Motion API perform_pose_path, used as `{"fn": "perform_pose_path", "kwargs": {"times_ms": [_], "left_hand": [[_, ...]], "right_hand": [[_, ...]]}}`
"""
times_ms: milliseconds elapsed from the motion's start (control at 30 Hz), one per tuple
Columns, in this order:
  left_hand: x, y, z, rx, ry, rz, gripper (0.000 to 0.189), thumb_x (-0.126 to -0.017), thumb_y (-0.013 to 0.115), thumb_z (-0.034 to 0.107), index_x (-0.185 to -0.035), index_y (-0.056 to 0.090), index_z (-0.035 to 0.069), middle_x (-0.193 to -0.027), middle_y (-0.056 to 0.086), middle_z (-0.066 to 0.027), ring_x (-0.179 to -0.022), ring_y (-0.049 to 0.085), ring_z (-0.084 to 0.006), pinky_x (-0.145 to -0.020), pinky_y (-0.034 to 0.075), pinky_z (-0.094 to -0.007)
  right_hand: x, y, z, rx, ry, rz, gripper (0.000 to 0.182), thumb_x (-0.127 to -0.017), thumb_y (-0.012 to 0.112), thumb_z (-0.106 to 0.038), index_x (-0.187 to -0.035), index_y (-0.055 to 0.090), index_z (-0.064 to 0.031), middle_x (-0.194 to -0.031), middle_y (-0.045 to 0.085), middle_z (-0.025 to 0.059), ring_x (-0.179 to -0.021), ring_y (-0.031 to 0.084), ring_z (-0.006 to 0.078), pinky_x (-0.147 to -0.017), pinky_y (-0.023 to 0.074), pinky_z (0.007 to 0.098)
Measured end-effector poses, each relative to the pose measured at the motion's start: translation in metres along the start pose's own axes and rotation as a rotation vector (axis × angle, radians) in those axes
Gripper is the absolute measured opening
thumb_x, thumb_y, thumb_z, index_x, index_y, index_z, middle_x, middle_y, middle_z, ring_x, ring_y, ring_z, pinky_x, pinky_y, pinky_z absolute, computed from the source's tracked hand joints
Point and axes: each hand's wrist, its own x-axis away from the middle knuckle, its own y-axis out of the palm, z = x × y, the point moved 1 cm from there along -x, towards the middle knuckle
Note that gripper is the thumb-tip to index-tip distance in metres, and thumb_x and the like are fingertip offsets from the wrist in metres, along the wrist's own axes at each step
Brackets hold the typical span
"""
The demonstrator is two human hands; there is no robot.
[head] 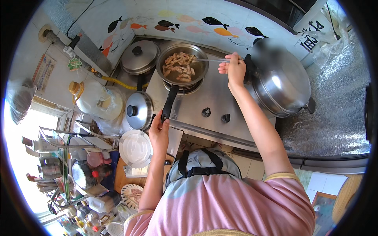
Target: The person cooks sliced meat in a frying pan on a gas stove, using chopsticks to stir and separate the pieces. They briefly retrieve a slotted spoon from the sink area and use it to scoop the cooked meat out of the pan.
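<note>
A metal frying pan (201,53) stands on the left burner of a gas stove, with browned strips of food (181,60) in oil inside it. My left hand (159,132) grips the end of the pan's black handle (170,101). Above the stove, to the right of the pan, my right hand (234,69) is closed on a thin metal utensil (211,60), likely chopsticks, whose far end reaches the food at the pan's right side. Whether it is one piece or two cannot be told.
A large steel steamer pot (277,85) stands at the stove's right. Left of the pan are a lidded pan (138,57), a loose lid (141,109), an oil jug (100,100) and a white plate (135,149). A patterned plate (131,193) and crowded bottles (88,218) lie lower left.
</note>
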Motion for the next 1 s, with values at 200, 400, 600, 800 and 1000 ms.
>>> {"fn": "perform_pose_path", "kwargs": {"times_ms": [200, 400, 600, 800, 1000], "left_hand": [[-0.001, -0.001, -0.002, 0.022, -0.013, -0.016, 0.043, -0.09, 0.064, 0.01, -0.131, 0.054, 0.001, -0.083, 0.054, 0.0027, -0.071, 0.045, -0.0057, -0.066, 0.04, -0.0197], [-0.001, 0.0, -0.004, 0.055, -0.002, -0.016, 0.044, -0.089, 0.064, 0.01, -0.131, 0.054, 0.002, -0.082, 0.053, 0.0031, -0.07, 0.044, -0.0057, -0.065, 0.04, -0.0199], [-0.002, -0.001, -0.009, 0.028, 0.013, -0.006, 0.044, -0.089, 0.065, 0.012, -0.131, 0.055, 0.003, -0.076, 0.049, 0.0033, -0.068, 0.042, -0.0062, -0.064, 0.039, -0.0201], [-0.002, 0.0, -0.008, 0.031, 0.021, -0.005, 0.043, -0.089, 0.064, 0.012, -0.131, 0.055, 0.003, -0.075, 0.048, 0.0035, -0.068, 0.042, -0.0062, -0.063, 0.039, -0.0201], [-0.001, 0.0, -0.003, 0.017, 0.001, -0.009, 0.043, -0.089, 0.064, 0.009, -0.131, 0.054, 0.001, -0.084, 0.056, 0.0024, -0.071, 0.047, -0.0048, -0.064, 0.039, -0.0189]], "right_hand": [[0.001, -0.003, 0.007, 0.064, 0.105, -0.019, 0.037, -0.1, 0.039, -0.032, -0.091, 0.055, 0.0001, -0.063, 0.061, 0.0135, -0.046, 0.059, 0.0187, -0.041, 0.0473, 0.0266], [0.015, 0.003, -0.005, 0.576, -0.368, -0.052, 0.032, -0.098, 0.046, -0.034, -0.092, 0.06, -0.0052, -0.069, 0.066, 0.0104, -0.057, 0.063, 0.0274, -0.053, 0.0475, 0.0353], [0.028, 0.007, -0.026, 0.787, -0.628, -0.18, 0.03, -0.097, 0.047, -0.036, -0.095, 0.064, -0.0104, -0.064, 0.058, 0.0069, -0.06, 0.058, 0.0201, -0.06, 0.0451, 0.0315], [0.006, 0.008, -0.026, 0.735, -0.602, -0.237, 0.035, -0.098, 0.043, -0.038, -0.09, 0.063, -0.0098, -0.063, 0.058, 0.0041, -0.06, 0.059, 0.0157, -0.06, 0.0446, 0.0291], [0.004, 0.002, -0.032, 0.823, -0.468, -0.267, 0.038, -0.098, 0.042, -0.039, -0.085, 0.062, -0.0088, -0.061, 0.057, 0.0028, -0.058, 0.058, 0.0124, -0.058, 0.0438, 0.0283]]}}
